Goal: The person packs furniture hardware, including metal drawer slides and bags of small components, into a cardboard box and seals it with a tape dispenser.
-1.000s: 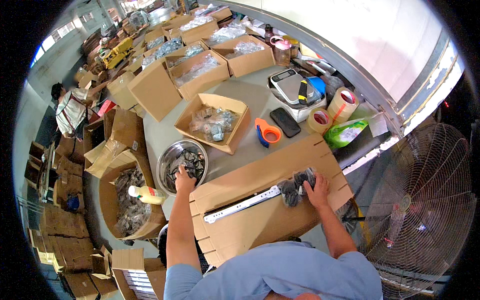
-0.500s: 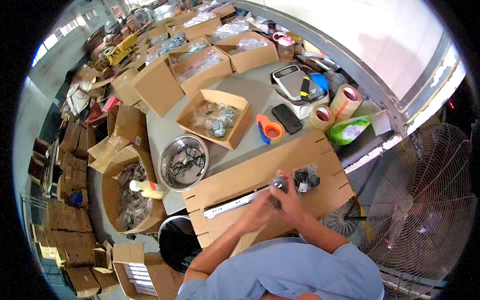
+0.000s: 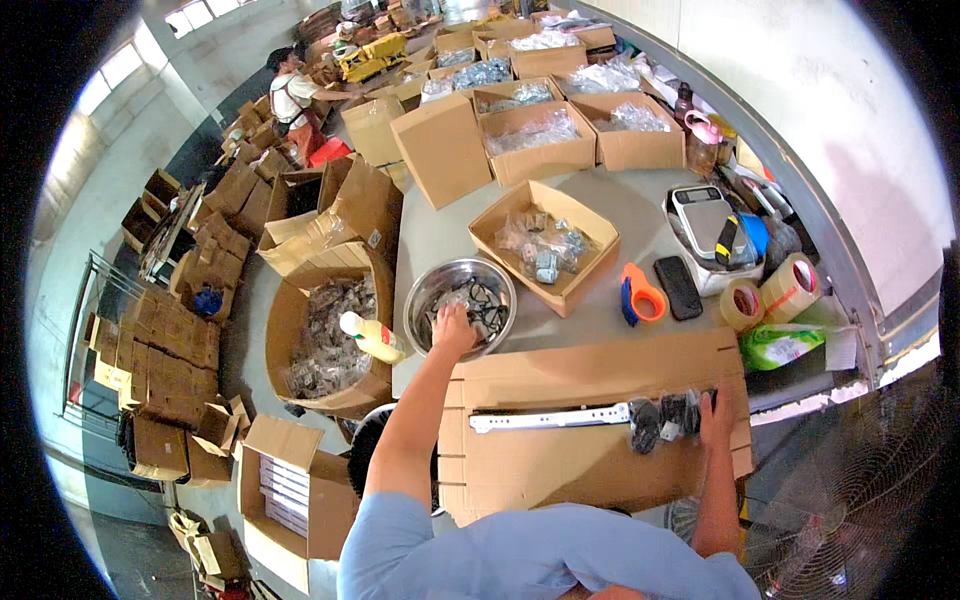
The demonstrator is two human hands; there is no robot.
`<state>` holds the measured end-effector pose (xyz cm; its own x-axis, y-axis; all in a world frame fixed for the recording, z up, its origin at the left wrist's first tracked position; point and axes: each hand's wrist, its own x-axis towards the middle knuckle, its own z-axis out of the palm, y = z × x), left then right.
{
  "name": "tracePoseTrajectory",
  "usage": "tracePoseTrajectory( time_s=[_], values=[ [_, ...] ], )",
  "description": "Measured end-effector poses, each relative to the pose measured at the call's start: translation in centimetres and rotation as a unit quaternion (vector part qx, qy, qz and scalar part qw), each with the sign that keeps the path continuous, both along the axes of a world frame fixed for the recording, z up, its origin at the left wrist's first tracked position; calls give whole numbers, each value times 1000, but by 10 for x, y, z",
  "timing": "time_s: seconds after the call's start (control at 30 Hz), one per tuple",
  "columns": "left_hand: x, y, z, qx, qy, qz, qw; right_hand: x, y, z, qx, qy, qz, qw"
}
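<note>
My left hand [image 3: 453, 330] reaches into a round metal bowl [image 3: 412, 318] of black cords and clear bags [image 3: 487, 308]. Its fingers look apart over them, with the tips partly hidden. On a flat cardboard sheet [image 3: 560, 475] lies a long white metal rail [image 3: 550, 417]. A black part in clear plastic [image 3: 645, 424] touches the rail's right end. Beside it sits a second black bagged part [image 3: 682, 411], its right side gripped by my right hand [image 3: 716, 420], whose fingers are partly hidden.
Beyond the sheet are a carton of small bagged parts [image 3: 480, 228], an orange tape dispenser [image 3: 645, 298], a black phone [image 3: 678, 288] and tape rolls [image 3: 741, 303]. A yellowish bottle [image 3: 372, 337] leans over a large carton at left. A caged fan [image 3: 850, 510] stands right.
My hands, together over the sheet before, are now apart: the left has gone into the bowl, the right has set the black bagged part beside the other one. The whole view has shifted.
</note>
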<state>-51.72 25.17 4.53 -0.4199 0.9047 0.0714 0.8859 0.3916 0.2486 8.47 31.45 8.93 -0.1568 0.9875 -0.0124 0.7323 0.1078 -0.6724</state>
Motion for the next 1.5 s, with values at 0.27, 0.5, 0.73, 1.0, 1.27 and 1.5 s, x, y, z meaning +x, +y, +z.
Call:
tracePoseTrajectory(
  time_s=[0.27, 0.5, 0.73, 1.0, 1.27, 1.5],
  values=[
    [56, 93, 12, -171, 107, -31, 979, 46, -25, -11, 65, -48, -128, 989],
    [40, 103, 25, -60, -106, -6, 993, 28, -19, 27, 203, -87, -140, 965],
    [44, 62, 96, -45, -333, -1, 942, -25, -10, 51, 235, -29, -90, 967],
    [80, -7, 88, 313, -304, -177, 882, -166, -19, 100, 148, 146, 199, 958],
    [197, -82, 178, 125, -610, -246, 743, -227, -44, 169, 225, 138, 386, 884],
    [262, -143, 174, -162, -682, -157, 696, -154, -60, 123, -265, 110, 476, 831]
  ],
)
